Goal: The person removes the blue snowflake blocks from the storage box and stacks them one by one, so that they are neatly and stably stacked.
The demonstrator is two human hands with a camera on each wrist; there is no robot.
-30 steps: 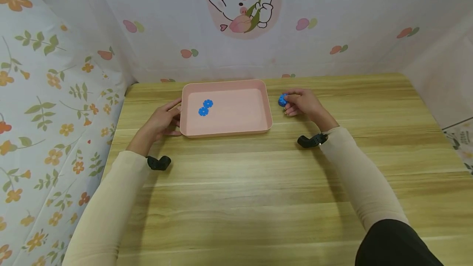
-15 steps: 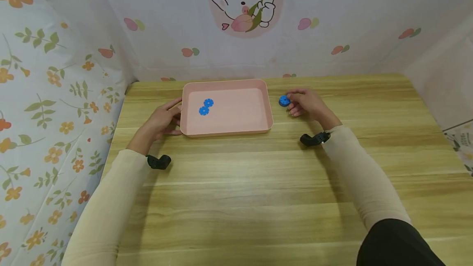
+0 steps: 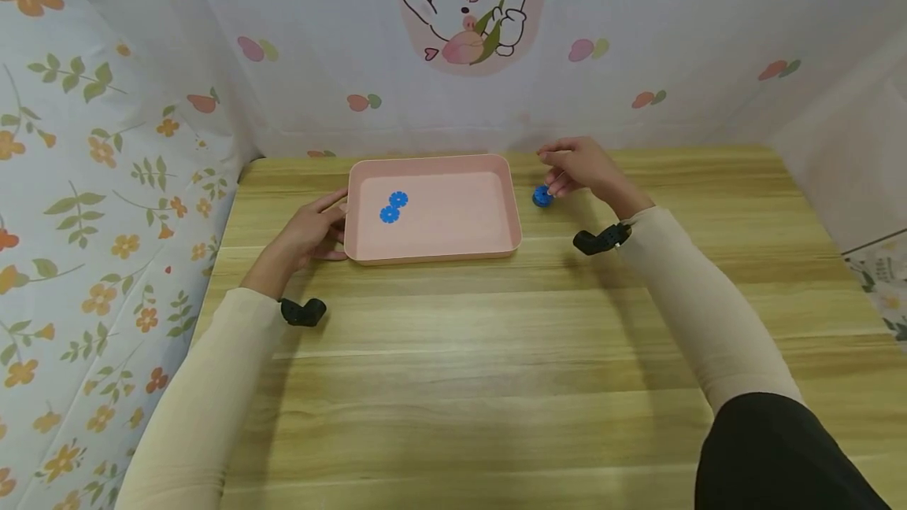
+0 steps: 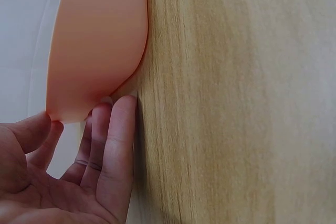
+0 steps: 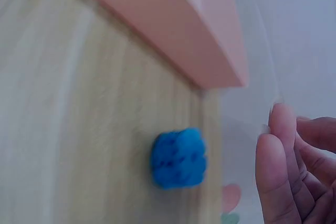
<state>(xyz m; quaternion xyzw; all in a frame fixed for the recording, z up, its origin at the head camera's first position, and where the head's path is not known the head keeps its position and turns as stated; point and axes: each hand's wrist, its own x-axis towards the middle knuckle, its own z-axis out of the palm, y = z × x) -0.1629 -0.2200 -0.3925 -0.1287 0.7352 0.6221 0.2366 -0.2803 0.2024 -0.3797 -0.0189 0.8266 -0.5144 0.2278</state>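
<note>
A pink tray (image 3: pixel 453 223) lies at the back middle of the wooden table (image 3: pixel 468 352), with two blue gear-shaped pieces (image 3: pixel 394 206) on its floor near the left. A third blue gear piece (image 3: pixel 542 195) lies on the table just right of the tray. My right hand (image 3: pixel 560 170) hovers above and behind that piece, its fingers loosely curled and holding nothing. In the right wrist view the gear piece (image 5: pixel 178 157) sits apart from the fingertips (image 5: pixel 277 171). My left hand (image 3: pixel 327 225) rests on the table against the tray's left wall (image 4: pixel 100 45), its straight fingers (image 4: pixel 119 145) touching it.
Cloth walls with flower and rabbit prints close in the table at the back and on both sides. Bare wood fills the table's front half. A black camera mount sits on each wrist (image 3: pixel 303 311) (image 3: pixel 595 241).
My right hand has let go of the blue gear piece and risen up and back from it; the piece stays on the table. My left hand has not moved.
</note>
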